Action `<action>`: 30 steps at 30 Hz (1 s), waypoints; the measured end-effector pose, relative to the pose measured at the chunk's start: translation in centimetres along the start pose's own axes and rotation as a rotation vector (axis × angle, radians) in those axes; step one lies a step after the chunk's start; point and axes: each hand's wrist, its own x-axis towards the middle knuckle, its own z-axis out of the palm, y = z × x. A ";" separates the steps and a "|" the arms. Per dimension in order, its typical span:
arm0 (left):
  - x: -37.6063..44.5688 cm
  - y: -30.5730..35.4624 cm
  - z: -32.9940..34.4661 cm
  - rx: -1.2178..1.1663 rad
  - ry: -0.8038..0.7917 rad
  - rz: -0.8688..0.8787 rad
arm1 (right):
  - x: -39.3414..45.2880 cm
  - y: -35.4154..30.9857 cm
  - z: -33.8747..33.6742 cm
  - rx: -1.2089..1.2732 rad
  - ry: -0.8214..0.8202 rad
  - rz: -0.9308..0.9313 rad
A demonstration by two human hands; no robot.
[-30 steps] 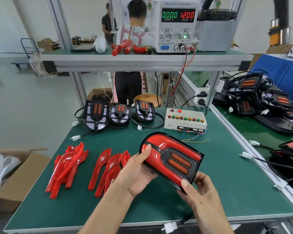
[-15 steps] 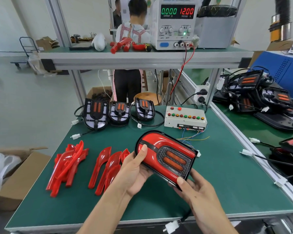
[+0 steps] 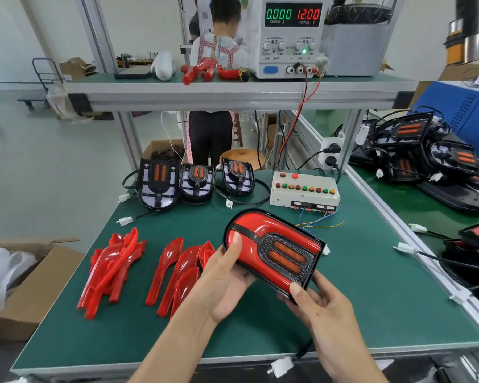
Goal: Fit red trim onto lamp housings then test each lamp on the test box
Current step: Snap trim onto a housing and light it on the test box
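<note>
Above the green bench I hold a lamp point(image 3: 274, 247) with red trim fitted round its black grille and two amber strips. My left hand point(image 3: 227, 280) grips its rounded left end, thumb on the red face. My right hand point(image 3: 318, 308) grips its lower right corner. The lamp's cable hangs down to a white plug point(image 3: 281, 366) at the bench's front edge. Loose red trim pieces point(image 3: 177, 269) lie in two heaps on the left. Three bare black lamp housings point(image 3: 195, 183) stand at the back. The white test box point(image 3: 304, 190) with coloured buttons sits behind the lamp.
A power supply point(image 3: 288, 34) reading 0.000 and 12.00 stands on the upper shelf, with red parts beside it. More lamps with cables pile on the right-hand bench point(image 3: 432, 161). A cardboard box point(image 3: 31, 288) sits at the left. A person point(image 3: 219, 78) stands beyond the bench.
Both hands have carried the lamp a little to the left and farther from me, tilting it slightly. The grips stay the same.
</note>
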 end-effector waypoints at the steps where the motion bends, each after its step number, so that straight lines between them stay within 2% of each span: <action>1: 0.0 -0.3 0.0 0.046 -0.007 0.004 | 0.1 0.1 0.1 0.008 0.007 0.004; 5: -0.3 -1.8 0.1 0.234 0.014 0.017 | 0.0 0.1 0.2 0.002 0.032 -0.002; 12: -0.2 -2.0 -0.4 0.353 0.009 0.041 | -0.5 0.2 0.3 -0.016 0.037 -0.018; 21: 0.0 -1.6 -0.4 0.426 0.016 0.057 | -0.7 1.1 0.8 0.072 0.038 -0.013; 30: -0.2 -2.4 -0.1 0.440 -0.003 0.102 | -1.0 1.9 0.8 0.078 0.155 -0.050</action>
